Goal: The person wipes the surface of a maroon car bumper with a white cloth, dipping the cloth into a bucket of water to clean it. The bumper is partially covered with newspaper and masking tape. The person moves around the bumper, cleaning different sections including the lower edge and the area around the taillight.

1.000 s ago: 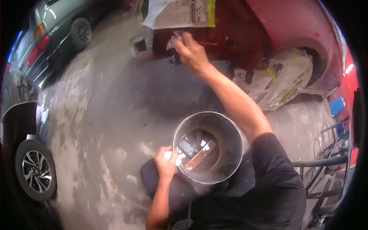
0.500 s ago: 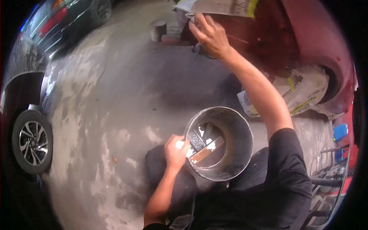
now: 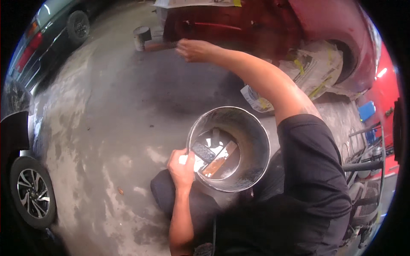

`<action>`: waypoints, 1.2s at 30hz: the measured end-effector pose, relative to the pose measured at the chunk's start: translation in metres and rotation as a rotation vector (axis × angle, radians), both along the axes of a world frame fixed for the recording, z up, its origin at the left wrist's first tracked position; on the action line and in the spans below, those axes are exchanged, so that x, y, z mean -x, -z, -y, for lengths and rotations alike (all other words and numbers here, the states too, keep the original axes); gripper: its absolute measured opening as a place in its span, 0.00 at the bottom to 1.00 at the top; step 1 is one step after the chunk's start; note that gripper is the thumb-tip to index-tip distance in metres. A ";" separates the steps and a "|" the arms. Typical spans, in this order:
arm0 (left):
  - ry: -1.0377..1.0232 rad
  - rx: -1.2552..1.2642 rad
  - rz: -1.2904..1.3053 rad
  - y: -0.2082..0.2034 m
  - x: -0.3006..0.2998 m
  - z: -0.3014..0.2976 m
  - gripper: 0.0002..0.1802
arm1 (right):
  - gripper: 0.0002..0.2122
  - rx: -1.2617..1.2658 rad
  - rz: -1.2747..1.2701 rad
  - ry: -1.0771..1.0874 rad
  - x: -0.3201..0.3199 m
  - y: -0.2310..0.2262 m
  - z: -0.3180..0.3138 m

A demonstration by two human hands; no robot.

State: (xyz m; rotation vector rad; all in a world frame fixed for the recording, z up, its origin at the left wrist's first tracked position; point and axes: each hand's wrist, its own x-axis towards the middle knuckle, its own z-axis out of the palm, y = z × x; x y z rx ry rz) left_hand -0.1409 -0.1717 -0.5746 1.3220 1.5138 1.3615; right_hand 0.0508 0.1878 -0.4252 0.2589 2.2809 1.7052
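Observation:
A deep grey bucket [image 3: 256,141] stands tilted toward me between my legs. My left hand [image 3: 181,168] is closed on its left rim, beside a bright white patch I cannot identify. Inside lie a dark speckled rectangular block [image 3: 203,151] and a brown flat strip [image 3: 215,165], amid shiny white reflections. My right arm stretches forward and left. Its hand [image 3: 194,50], slightly blurred, has curled fingers in front of the lower part of a red car panel [image 3: 230,25]; whatever they hold is hidden.
Masking paper [image 3: 314,70] covers the red car's wheel area, and more paper [image 3: 196,3] hangs above the panel. A can [image 3: 141,37] stands on the floor beyond my right hand. Left are a car wheel [image 3: 33,192] and a dark car [image 3: 51,38]; right, a metal rack [image 3: 363,166].
My right hand has come down and left, away from the paper edge, where it pinched something crumpled and shiny. My left hand still grips the bucket. The whole view has shifted.

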 end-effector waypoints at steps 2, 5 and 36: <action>-0.012 -0.022 -0.026 0.000 0.004 0.001 0.11 | 0.07 -0.095 0.189 0.141 -0.035 0.006 0.009; 0.013 -0.068 -0.034 0.005 -0.003 -0.001 0.11 | 0.09 -0.103 0.127 0.112 -0.149 0.017 0.012; 0.110 0.058 0.024 -0.007 0.001 -0.003 0.12 | 0.23 0.119 -0.916 0.228 -0.227 -0.060 0.204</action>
